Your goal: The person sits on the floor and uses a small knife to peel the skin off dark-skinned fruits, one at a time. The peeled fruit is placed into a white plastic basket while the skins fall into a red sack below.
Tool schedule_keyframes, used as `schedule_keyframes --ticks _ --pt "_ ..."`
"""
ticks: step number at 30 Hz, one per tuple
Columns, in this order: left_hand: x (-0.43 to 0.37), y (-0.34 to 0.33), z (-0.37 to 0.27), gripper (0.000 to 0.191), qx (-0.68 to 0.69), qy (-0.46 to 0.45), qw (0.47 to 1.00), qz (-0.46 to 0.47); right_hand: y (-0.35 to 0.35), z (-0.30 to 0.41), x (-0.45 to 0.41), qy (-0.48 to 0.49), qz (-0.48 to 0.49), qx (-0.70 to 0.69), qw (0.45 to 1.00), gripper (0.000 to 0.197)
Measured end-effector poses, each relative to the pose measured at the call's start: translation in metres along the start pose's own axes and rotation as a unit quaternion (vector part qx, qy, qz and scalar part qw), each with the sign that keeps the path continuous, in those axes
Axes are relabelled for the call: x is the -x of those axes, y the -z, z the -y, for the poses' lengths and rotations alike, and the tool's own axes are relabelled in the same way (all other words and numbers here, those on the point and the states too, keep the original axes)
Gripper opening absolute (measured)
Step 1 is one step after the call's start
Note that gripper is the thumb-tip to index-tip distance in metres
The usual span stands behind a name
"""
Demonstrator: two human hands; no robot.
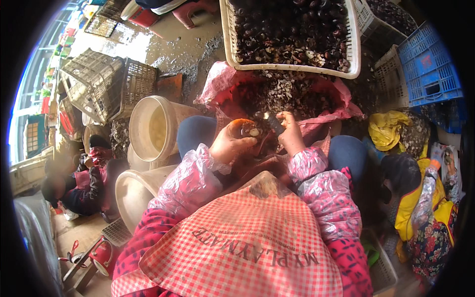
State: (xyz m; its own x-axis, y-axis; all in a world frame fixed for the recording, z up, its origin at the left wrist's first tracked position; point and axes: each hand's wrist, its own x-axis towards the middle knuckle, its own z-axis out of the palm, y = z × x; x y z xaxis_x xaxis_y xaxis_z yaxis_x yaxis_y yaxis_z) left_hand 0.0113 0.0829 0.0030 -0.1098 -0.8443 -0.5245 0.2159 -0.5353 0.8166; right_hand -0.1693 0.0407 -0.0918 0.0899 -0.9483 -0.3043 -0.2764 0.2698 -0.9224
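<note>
My left hand (235,141) holds a partly peeled corm (254,132), its pale flesh showing between thumb and fingers, with something orange over the forefinger. In my right hand (290,134) is a dark-handled tool (274,123), its tip near the corm; the blade is hard to make out. Under and beyond both hands lies an open pink sack (222,87) holding dark and pale peelings (285,92). Above the sack stands a white plastic crate (293,68) of dark, round corms (289,22). A red checked apron (252,237) covers my lap.
White buckets (167,126) stand at my left knee, with stacked grey crates (94,80) behind. A blue crate (426,63) and a yellow bag (386,128) are at the right. One person (89,182) sits at the left, another (423,208) at the right.
</note>
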Motion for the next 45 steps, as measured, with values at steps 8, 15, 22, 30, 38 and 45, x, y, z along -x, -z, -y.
schedule_keyframes --ticks 8,15,22,30,38,45 --pt "0.0 0.007 0.006 0.049 -0.067 0.004 0.997 0.042 0.004 0.01 0.005 0.014 -0.065 0.178 0.982 0.041" --pt "0.001 0.007 0.002 0.052 -0.143 -0.017 0.989 0.037 0.008 0.015 0.005 0.209 0.187 0.087 0.956 0.047" --pt "0.001 0.015 0.004 0.051 -0.136 -0.011 0.991 -0.003 0.007 0.01 0.003 0.2 0.271 -0.076 0.939 0.042" --pt "0.003 0.014 0.003 0.048 -0.063 0.0 0.998 -0.004 0.001 -0.002 0.001 0.165 0.281 -0.176 0.929 0.044" --pt "-0.002 0.016 0.008 0.045 -0.217 -0.013 0.976 -0.022 0.006 0.006 0.006 0.174 0.276 -0.017 0.945 0.045" --pt "-0.004 0.017 0.01 0.044 -0.185 0.008 0.982 -0.023 0.0 -0.01 0.001 0.21 0.171 -0.093 0.958 0.028"
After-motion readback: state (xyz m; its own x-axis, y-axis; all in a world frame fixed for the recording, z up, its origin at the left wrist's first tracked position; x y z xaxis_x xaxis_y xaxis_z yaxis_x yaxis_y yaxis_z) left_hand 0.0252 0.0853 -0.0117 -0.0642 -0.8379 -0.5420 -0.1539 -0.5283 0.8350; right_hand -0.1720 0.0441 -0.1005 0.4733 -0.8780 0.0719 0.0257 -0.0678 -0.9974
